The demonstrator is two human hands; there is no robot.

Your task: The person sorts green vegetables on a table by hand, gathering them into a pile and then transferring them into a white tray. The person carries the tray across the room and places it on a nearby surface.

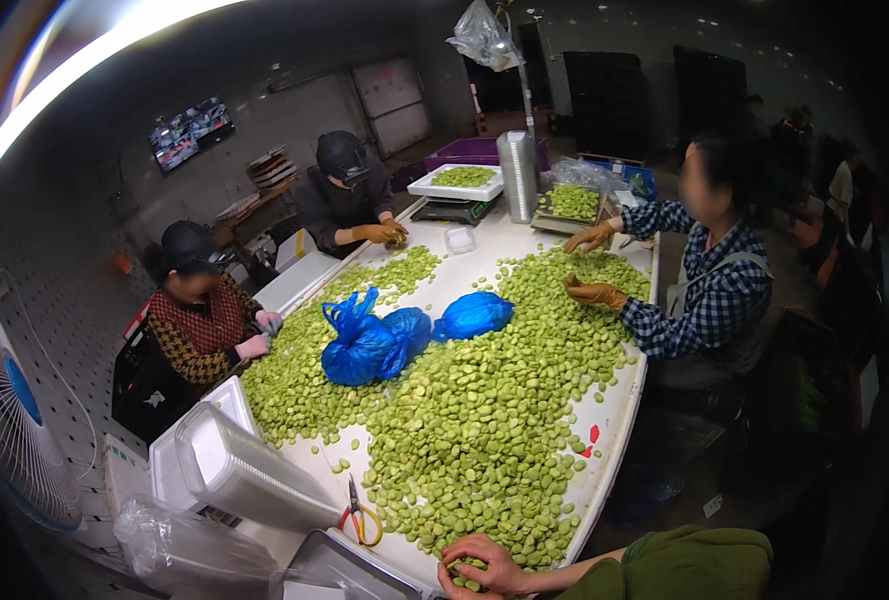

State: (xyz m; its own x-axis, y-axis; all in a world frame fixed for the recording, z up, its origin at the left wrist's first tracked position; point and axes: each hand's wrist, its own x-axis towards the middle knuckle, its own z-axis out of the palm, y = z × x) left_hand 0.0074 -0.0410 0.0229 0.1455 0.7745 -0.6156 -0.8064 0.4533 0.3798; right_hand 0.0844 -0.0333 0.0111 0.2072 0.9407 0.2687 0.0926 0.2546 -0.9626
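At the bottom edge, my right hand (493, 566) curls around a few shelled green broad beans (472, 574). My left hand (455, 591) is cupped beneath them, mostly cut off by the picture's lower rim. Both hands are bare, beside the near end of a large heap of broad beans (482, 420) spread over a white table (354, 442). Scissors (360, 517) with red and yellow handles lie left of my hands. Knotted blue plastic bags (362, 349) and another blue bag (474, 315) rest amid the beans.
Stacked clear plastic trays (257, 469) and a grey tray (347, 566) stand at the near left. Gloved co-workers handle beans at the left, far left and right. Beyond are scales (448, 208), a tray stack (517, 176) and a purple crate (459, 154). A fan (16, 412) stands left.
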